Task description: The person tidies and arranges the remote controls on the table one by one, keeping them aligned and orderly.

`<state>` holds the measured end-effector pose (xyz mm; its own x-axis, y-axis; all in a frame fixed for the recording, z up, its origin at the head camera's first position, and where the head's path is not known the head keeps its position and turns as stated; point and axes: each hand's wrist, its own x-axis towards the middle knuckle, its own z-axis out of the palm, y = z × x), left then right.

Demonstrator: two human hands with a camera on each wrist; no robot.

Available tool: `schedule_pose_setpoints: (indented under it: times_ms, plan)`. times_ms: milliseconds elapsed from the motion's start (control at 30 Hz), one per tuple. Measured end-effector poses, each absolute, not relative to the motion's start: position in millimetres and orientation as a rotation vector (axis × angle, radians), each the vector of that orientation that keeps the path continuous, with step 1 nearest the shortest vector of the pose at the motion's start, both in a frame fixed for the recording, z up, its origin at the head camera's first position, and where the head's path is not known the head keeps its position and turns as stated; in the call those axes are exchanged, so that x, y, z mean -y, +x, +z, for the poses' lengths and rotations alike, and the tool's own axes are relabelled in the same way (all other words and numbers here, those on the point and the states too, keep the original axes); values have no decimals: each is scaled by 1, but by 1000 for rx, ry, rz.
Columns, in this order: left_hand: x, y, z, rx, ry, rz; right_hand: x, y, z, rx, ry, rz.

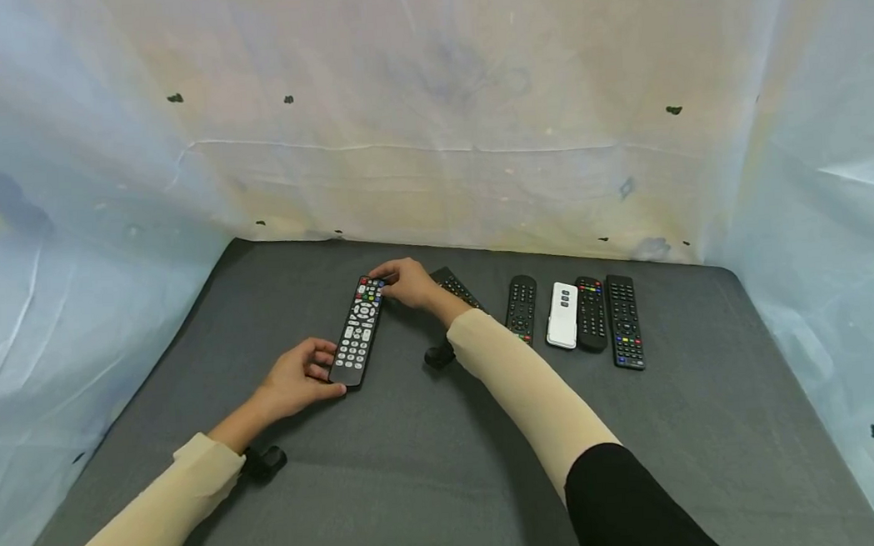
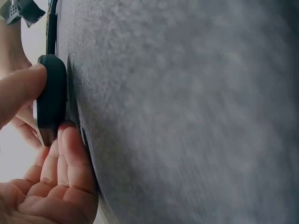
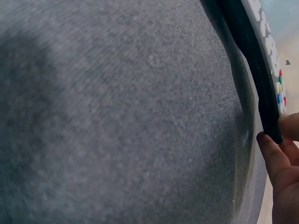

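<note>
A black remote control with white buttons and a few coloured ones lies at a slant, left of centre on the grey table. My left hand holds its near end, the thumb at the bottom edge and the fingers along the left side. At the far end, my right hand pinches the top right corner. From the left wrist, the remote's dark end shows between thumb and fingertips, close over the cloth. The right wrist view shows its dark side, with thumb and finger at the tip.
Behind my right forearm lies another black remote, partly hidden. Farther right stand a dark rounded remote, a white remote and two black remotes, one rounded, one straight. Pale curtains enclose the grey table.
</note>
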<state>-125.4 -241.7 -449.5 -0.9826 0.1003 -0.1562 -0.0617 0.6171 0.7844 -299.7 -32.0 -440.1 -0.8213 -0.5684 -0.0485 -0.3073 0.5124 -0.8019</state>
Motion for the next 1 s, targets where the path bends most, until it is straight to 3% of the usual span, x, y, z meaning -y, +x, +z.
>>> schedule_pose_setpoints:
  times_ms: [1000]
  plan:
    - [238,-130,-446,-2631,48,1183,29,-292,-444,-2549,-676,-1218]
